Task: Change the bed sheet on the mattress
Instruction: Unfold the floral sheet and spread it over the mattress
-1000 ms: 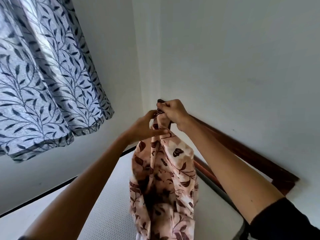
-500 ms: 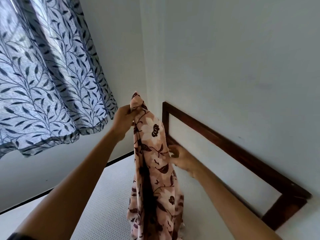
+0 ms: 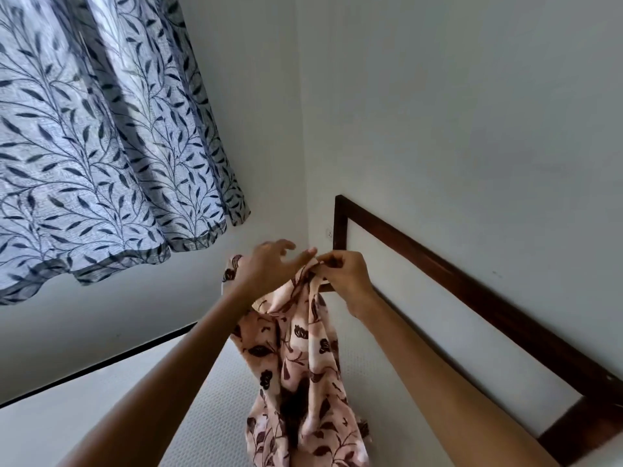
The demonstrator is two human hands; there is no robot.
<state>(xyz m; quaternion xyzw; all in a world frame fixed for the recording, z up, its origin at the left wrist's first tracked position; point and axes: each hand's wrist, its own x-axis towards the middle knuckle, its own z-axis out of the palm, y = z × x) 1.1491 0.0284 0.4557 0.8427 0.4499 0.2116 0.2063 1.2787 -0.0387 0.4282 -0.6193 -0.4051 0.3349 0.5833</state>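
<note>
Shows pink bed sheet (image 3: 303,365) with brown leaf print, hanging in soft folds above white dimpled mattress (image 3: 209,416). Pinched at top edge by right hand (image 3: 347,274). Touched by left hand (image 3: 266,271), fingers straight, spread. Backed by dark wooden headboard (image 3: 472,291).

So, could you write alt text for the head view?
A right hand pinches the top edge of a pink floral bed sheet, held up over a bare mattress; the left hand is beside it, fingers straight. Leaf-patterned curtain at left.

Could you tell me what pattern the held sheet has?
The sheet is pale pink with dark maroon flowers and leaves; the head view shows it.
</note>
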